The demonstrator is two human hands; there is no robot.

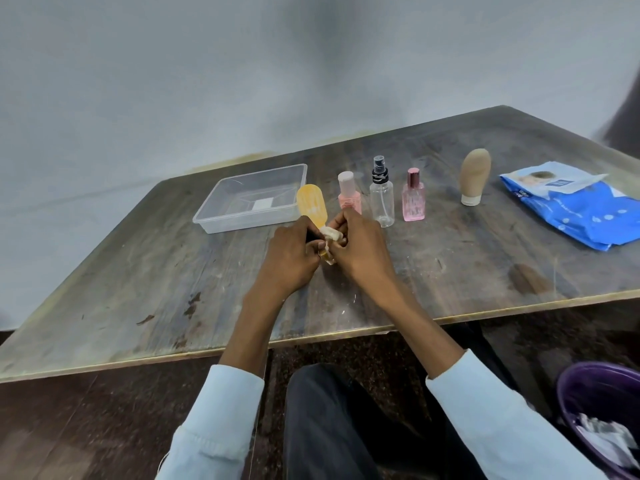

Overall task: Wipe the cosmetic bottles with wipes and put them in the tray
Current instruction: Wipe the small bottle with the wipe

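My left hand (291,258) grips a small bottle (327,258); only a gold and clear part shows between my hands. My right hand (358,247) pinches a crumpled white wipe (329,233) against its top. Just behind my hands is an orange tube (311,203), its lower end hidden. To its right stand a pink bottle with a white cap (347,190), a clear spray bottle (381,195), a pink perfume bottle (413,199) and a beige tube (474,180). The clear plastic tray (214,216) lies at the back left and holds no bottles.
A blue pack of wipes (581,213) lies at the table's right. A purple bin (575,389) with used wipes stands on the floor at the lower right. The worn wooden table (156,271) has its front edge near my lap.
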